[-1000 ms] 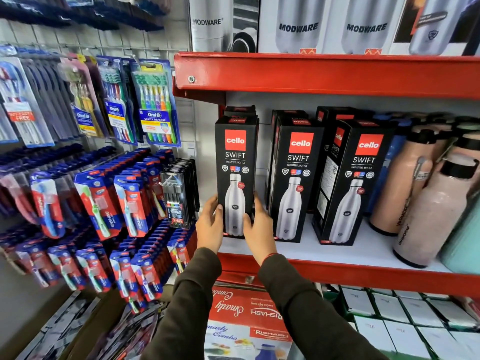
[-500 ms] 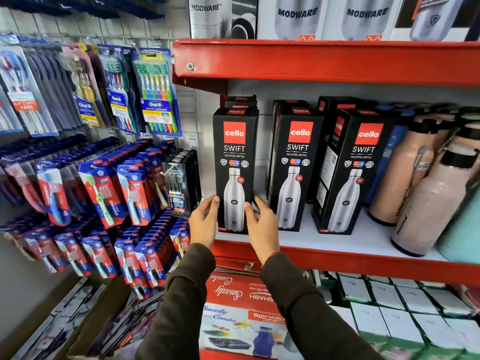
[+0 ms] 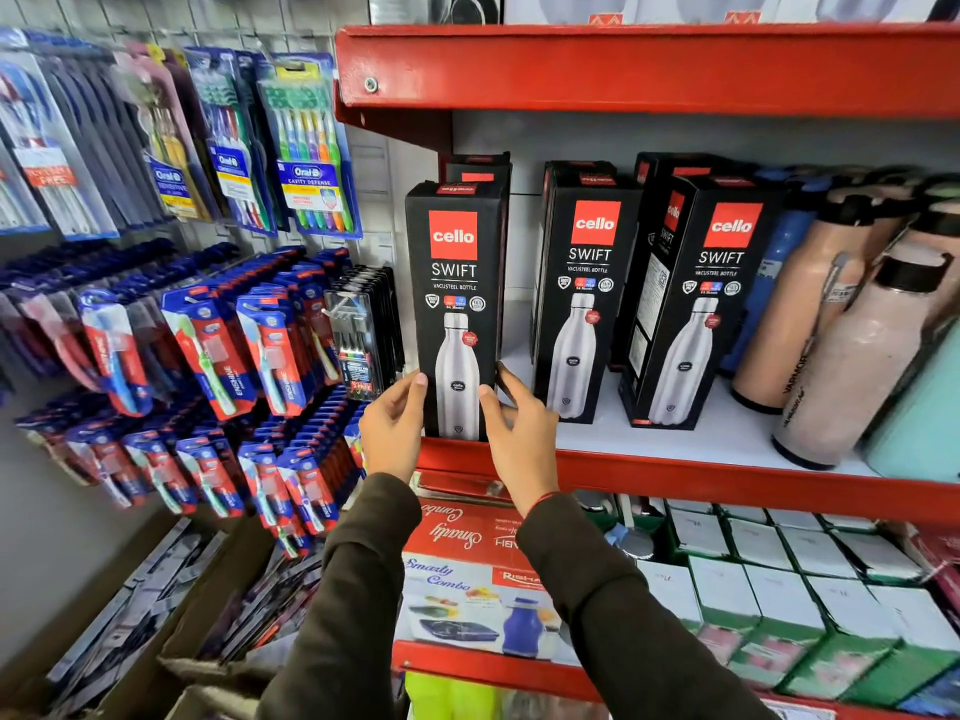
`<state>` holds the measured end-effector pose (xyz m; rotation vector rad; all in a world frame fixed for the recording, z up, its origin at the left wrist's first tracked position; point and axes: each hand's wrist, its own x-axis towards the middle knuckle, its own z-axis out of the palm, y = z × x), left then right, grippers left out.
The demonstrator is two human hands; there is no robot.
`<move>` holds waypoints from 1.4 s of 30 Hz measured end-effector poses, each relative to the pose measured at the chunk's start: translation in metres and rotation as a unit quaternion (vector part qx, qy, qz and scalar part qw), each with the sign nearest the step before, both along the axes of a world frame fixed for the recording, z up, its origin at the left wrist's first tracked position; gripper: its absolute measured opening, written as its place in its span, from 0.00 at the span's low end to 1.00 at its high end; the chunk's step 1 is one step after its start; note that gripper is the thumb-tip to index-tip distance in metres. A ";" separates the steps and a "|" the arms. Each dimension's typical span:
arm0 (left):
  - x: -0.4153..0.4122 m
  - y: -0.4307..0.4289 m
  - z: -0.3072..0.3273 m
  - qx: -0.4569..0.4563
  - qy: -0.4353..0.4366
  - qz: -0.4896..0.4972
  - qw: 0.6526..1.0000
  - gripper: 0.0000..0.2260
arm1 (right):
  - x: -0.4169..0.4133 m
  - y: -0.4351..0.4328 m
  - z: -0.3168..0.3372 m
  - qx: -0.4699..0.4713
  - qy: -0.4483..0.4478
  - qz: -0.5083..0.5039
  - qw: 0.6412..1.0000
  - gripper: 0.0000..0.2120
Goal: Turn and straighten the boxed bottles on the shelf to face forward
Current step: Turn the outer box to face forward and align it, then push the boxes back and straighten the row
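Observation:
Three black Cello Swift bottle boxes stand in a row on the red-edged shelf (image 3: 675,472). The leftmost box (image 3: 457,283) stands at the shelf's front edge, face forward. My left hand (image 3: 395,428) grips its lower left edge and my right hand (image 3: 519,423) grips its lower right edge. The middle box (image 3: 584,283) faces forward, set farther back. The right box (image 3: 696,298) is turned a little, showing its left side. More black boxes stand behind them, mostly hidden.
Loose pink bottles (image 3: 841,345) lean at the shelf's right. Toothbrush packs (image 3: 249,330) hang on the wall to the left. The red shelf above (image 3: 623,70) overhangs the boxes. White and green boxes (image 3: 779,589) fill the shelf below.
Both hands stay on the leftmost box, which now sits at the shelf's front edge. The view has moved closer and tilted down slightly.

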<state>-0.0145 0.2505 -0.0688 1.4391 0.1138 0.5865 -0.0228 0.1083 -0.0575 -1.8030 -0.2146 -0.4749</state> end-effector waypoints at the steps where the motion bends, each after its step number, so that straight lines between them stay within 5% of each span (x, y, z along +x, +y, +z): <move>1: -0.001 0.000 0.000 0.002 0.001 0.003 1.000 0.14 | -0.001 0.000 0.000 0.000 0.001 0.002 1.000 0.22; 9: -0.006 -0.004 0.001 0.009 0.004 0.030 0.999 0.13 | -0.006 -0.002 0.000 0.004 -0.003 0.006 1.000 0.19; 17: -0.022 -0.047 -0.006 0.056 -0.147 0.209 0.965 0.13 | -0.002 -0.045 0.008 0.067 -0.068 -0.081 0.992 0.17; 23: -0.022 -0.101 0.008 0.164 -0.235 0.100 0.953 0.14 | 0.015 -0.080 0.013 0.075 -0.058 -0.119 0.988 0.23; 28: -0.001 -0.141 0.022 0.196 -0.161 -0.009 0.967 0.21 | 0.036 -0.092 0.015 0.034 -0.002 -0.106 0.994 0.24; 35: 0.046 -0.153 0.034 0.072 0.070 -0.105 0.989 0.22 | 0.059 -0.104 0.016 0.026 0.081 -0.078 0.993 0.22; 42: 0.051 -0.148 0.030 0.028 0.081 -0.071 0.994 0.18 | 0.055 -0.112 0.011 0.034 0.064 -0.078 0.994 0.21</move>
